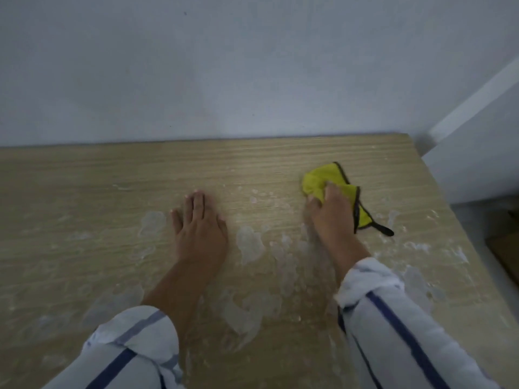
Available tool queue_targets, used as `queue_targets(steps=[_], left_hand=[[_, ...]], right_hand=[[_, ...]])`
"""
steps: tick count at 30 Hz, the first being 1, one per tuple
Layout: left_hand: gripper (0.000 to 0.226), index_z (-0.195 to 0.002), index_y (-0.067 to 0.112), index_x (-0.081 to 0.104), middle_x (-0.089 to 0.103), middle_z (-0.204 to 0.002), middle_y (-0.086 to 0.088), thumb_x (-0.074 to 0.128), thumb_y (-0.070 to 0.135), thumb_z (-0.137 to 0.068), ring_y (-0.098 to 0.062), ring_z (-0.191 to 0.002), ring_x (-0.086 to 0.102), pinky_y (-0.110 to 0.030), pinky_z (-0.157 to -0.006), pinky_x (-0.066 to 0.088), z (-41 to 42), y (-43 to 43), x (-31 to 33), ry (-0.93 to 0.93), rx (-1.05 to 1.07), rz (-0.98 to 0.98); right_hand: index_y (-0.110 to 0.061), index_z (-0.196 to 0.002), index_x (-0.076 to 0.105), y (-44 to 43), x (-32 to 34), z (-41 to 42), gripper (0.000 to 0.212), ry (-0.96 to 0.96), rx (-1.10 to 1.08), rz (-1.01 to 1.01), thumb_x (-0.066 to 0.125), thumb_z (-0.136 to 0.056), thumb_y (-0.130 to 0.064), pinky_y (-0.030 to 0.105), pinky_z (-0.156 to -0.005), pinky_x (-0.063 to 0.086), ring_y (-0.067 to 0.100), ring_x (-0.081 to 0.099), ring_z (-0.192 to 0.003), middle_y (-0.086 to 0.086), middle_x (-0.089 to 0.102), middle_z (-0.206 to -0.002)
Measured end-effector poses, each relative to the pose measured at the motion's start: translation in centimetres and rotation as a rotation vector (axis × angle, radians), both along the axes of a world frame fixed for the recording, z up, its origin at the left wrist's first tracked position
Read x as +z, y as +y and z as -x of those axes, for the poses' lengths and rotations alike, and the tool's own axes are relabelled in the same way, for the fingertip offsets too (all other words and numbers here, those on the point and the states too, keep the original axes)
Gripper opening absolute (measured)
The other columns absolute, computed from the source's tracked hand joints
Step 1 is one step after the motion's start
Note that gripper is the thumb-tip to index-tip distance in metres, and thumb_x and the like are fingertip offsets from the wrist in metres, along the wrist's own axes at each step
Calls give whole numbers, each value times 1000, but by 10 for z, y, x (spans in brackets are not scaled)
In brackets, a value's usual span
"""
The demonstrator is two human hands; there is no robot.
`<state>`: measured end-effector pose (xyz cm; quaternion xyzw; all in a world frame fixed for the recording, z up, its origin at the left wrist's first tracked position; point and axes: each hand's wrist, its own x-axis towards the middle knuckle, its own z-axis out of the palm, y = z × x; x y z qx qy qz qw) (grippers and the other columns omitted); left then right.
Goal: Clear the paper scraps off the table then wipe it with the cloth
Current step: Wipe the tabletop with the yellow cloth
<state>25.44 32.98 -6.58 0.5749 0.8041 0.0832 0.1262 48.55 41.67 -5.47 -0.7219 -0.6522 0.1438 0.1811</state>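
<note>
A yellow cloth (317, 181) with a dark trim lies bunched on the light wooden table (112, 175), toward its far right. My right hand (331, 211) grips the cloth and holds it down on the tabletop, fingers curled into the fabric. A dark loop of the cloth sticks out to the right of my wrist. My left hand (199, 223) rests flat on the table near the middle, fingers straight and together. Pale wet smears and patches cover the wood around both hands. I see no paper scraps on the table.
A plain white wall (224, 66) runs along the table's far edge. The table's right edge (460, 220) drops off to a grey floor, where a brown object shows at the frame's right border.
</note>
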Motion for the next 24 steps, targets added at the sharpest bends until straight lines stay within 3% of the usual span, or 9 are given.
queue_targets(steps=[2, 6, 8, 10, 16, 19, 21, 22, 24], left_hand=[[59, -149, 12, 7, 3, -159, -4, 23, 34, -97, -21, -146, -4, -44, -117, -6, -3, 7, 0, 4, -6, 5], [59, -150, 13, 9, 6, -159, -4, 24, 34, -97, -21, -146, -1, -45, -118, -4, -12, 26, -1, -10, 10, -11], [58, -149, 13, 11, 8, -159, -4, 25, 34, -97, -21, -146, 1, -45, -118, -2, -17, 33, -1, -14, 22, -17], [59, -149, 12, 12, 8, -159, -4, 26, 34, -97, -21, -146, 0, -44, -118, -2, -22, 40, -1, -4, 16, -7], [60, -149, 11, 9, 4, -159, -3, 26, 34, -97, -20, -146, -3, -42, -118, -6, -52, 60, 1, -29, -22, -4], [59, -149, 10, 14, 8, -159, -5, 25, 35, -97, -21, -146, 0, -44, -118, -2, -80, 67, 0, -36, -62, -17], [61, -148, 10, 18, 12, -158, -6, 21, 37, -94, -23, -146, 4, -45, -117, 0, -100, 69, 1, -40, -87, -24], [61, -148, 10, 19, 13, -158, -6, 21, 37, -94, -23, -146, 4, -45, -117, 1, -108, 70, 2, -39, -96, -21], [59, -149, 10, 16, 11, -158, -5, 27, 35, -96, -22, -146, 3, -44, -118, 0, -121, 70, 1, -32, -115, -10]], right_hand=[[1, -121, 51, 17, 11, 24, 44, 67, -35, -57, 57, -87, -26, 41, -93, 40, 40, 53, -110, 25, 58, -118], [5, -127, 48, 13, -2, 106, 52, 42, 491, -118, 61, -84, -22, 47, -102, 37, 40, 49, -119, 27, 55, -125], [3, -130, 45, 24, -10, 103, 55, -19, 592, -95, 61, -85, -25, 48, -107, 32, 37, 44, -127, 24, 53, -130], [-1, -132, 45, 48, -11, 72, 56, -36, 499, -100, 59, -86, -30, 44, -106, 34, 37, 47, -123, 23, 52, -132], [-1, -115, 50, 103, 3, -58, 43, -64, -195, -28, 50, -88, -35, 44, -98, 40, 41, 52, -111, 25, 56, -120], [-3, -113, 55, 84, 1, -19, 44, -22, 103, -132, 54, -84, -35, 46, -95, 43, 40, 56, -106, 23, 61, -114], [0, -124, 52, 50, -12, 2, 50, -26, 409, -135, 60, -84, -30, 48, -103, 37, 38, 52, -119, 23, 57, -125], [2, -126, 50, 41, -18, -5, 53, -62, 470, -164, 59, -85, -30, 50, -105, 34, 37, 50, -123, 23, 55, -129], [2, -127, 49, 46, -19, -48, 58, -125, 352, -201, 51, -85, -38, 49, -104, 36, 38, 52, -120, 23, 55, -129]])
